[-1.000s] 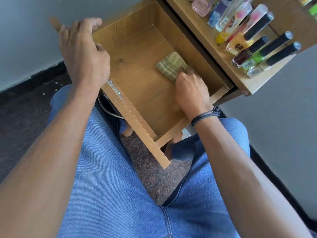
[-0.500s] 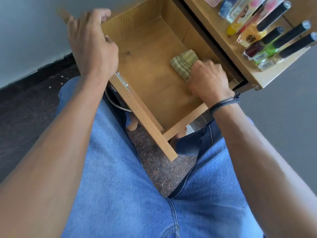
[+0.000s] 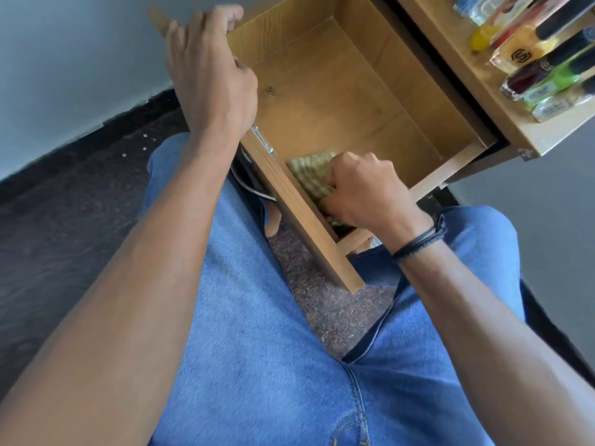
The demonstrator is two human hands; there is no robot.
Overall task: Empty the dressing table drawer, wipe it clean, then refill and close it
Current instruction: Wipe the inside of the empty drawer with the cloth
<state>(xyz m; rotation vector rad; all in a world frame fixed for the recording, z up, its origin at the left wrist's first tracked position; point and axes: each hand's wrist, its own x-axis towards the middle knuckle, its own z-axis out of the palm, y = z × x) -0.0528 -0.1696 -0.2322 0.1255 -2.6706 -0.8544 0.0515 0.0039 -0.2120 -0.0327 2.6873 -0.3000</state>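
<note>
My right fingers are curling tightly around a striped green-and-beige cloth. They are bunching it against the drawer floor in the near corner, just behind the front panel. My right hand is making a fist over the cloth, knuckles up, and a dark cord bracelet is circling its wrist. My left fingers are hooking over the top edge of the front panel towards its other end, and my left hand is gripping it there.

The wooden drawer is standing pulled out from the dressing table above my lap, its pale floor showing beyond the cloth. Cosmetic bottles are crowding the tabletop at upper right. My blue jeans are filling the foreground, with speckled dark flooring showing between my knees.
</note>
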